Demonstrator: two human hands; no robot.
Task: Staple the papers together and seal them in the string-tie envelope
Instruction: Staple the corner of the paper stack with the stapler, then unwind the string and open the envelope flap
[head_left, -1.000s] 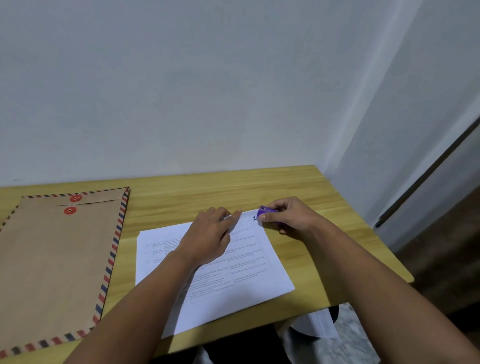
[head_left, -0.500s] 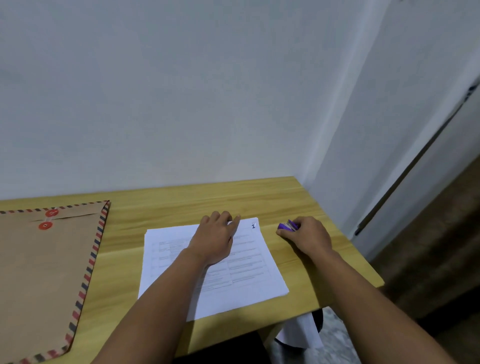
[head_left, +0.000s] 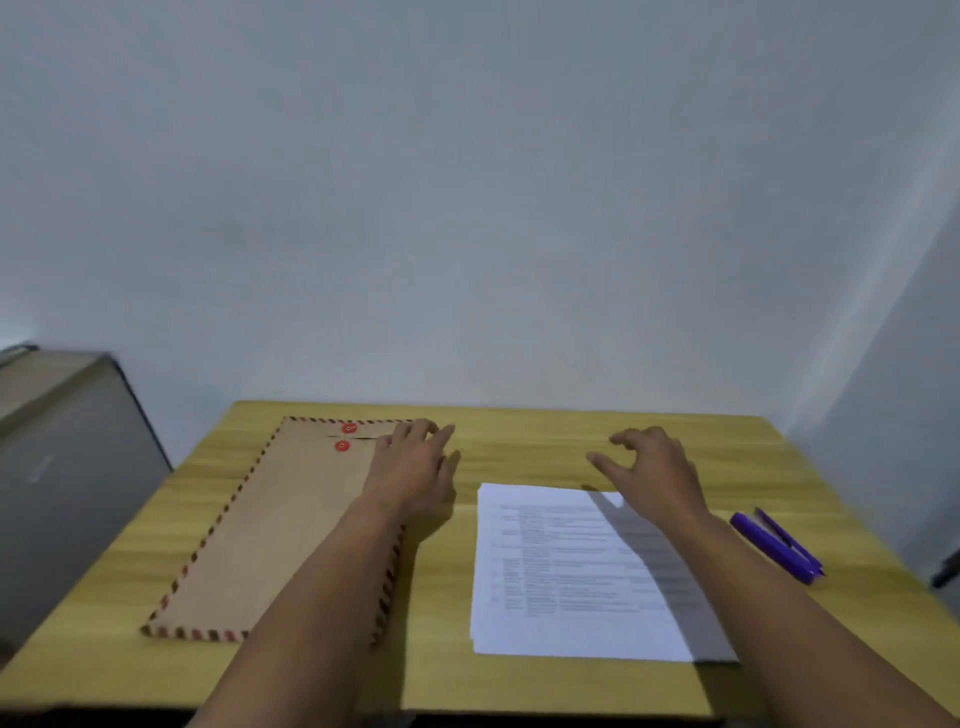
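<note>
Envelope (head_left: 270, 525) position: flat on the left half of your wooden table (head_left: 519, 447), long axis running near to far, striped border all round. Its flap end lies at the far edge, carrying two red string-tie discs (head_left: 345, 436), one on the flap and one just below it. Left of the table stands a grey cabinet (head_left: 67, 467), well apart from the work area.

Your left hand (head_left: 415, 467) rests over the envelope's far right corner, fingers spread and flat, gripping nothing; the discs sit just left of the fingertips. The forearm crosses the envelope's right edge and covers part of the border.

Bare table lies between the envelope and the papers (head_left: 571, 571). The papers form a white printed stack on the right half, square to the near edge.

Your right hand (head_left: 649, 467) hovers above the stack's far right corner, fingers loosely curled and apart, holding nothing. Its shadow falls across the sheet.

Right of that forearm, the purple stapler (head_left: 779, 545) lies on the table near the right edge, apart from both hands and from the papers.
</note>
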